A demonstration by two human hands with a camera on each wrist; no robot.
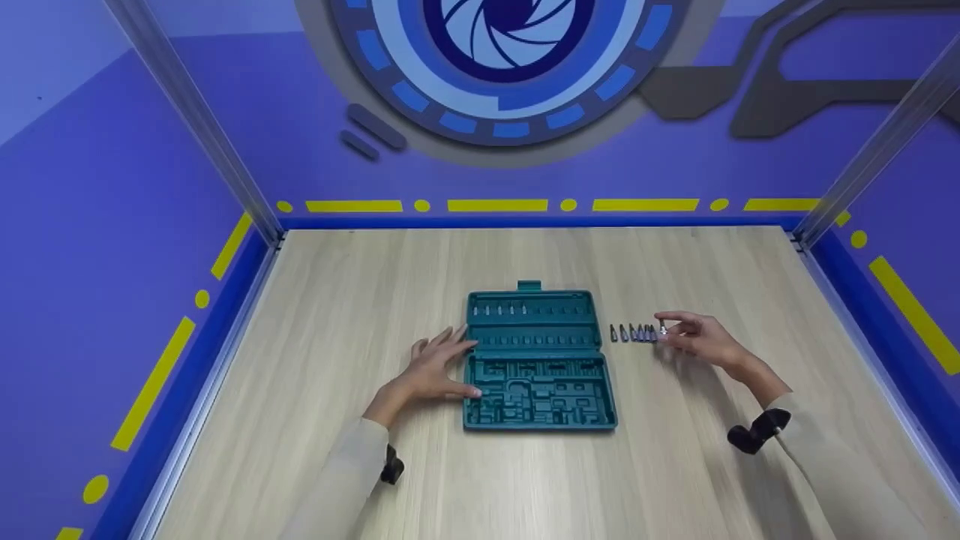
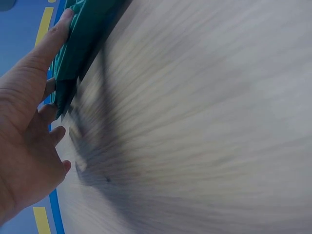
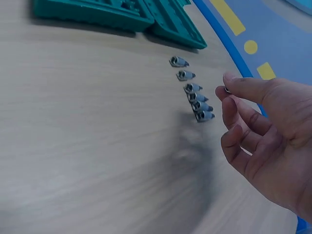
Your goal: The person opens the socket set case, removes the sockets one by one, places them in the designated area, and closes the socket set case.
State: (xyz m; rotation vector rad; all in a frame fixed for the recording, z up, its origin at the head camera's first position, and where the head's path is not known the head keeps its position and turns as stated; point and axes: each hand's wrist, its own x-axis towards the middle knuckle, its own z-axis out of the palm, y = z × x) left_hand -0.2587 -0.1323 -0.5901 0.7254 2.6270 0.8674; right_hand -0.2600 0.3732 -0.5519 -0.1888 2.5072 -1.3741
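Fingers (image 1: pixel 450 341) of the left hand (image 1: pixel 431 371) lie straight and spread at the left edge of the open teal tool case (image 1: pixel 536 360), thumb against its lower tray, fingertips at the hinge line. In the left wrist view the hand (image 2: pixel 27 126) presses flat against the case's side wall (image 2: pixel 80 39), which looks like a brace to keep the light plastic case from sliding on the worktop (image 1: pixel 315 315). The case lies open and flat near the middle of the worktop; its upper half holds a short row of bits (image 1: pixel 501 309) in slots at the left, and the lower tray's moulded recesses look unfilled.

Just right of the case, a short row of loose bits (image 1: pixel 634 333) lies in a line on the worktop, each apart from its neighbour, presumably so that each can be picked singly. The right wrist view shows six of them (image 3: pixel 192 90).

At the right end of that row the right hand (image 1: pixel 701 339) hovers low, thumb and forefinger drawn together, the other fingers loosely curled. Something small and pale (image 1: pixel 664 328) shows at the pinch; the wrist view shows only a dark speck at the fingertip (image 3: pixel 228 89), so it is probably one more bit, though I cannot tell for sure. The pinch sits just beyond the last bit in the row, near but not touching it.
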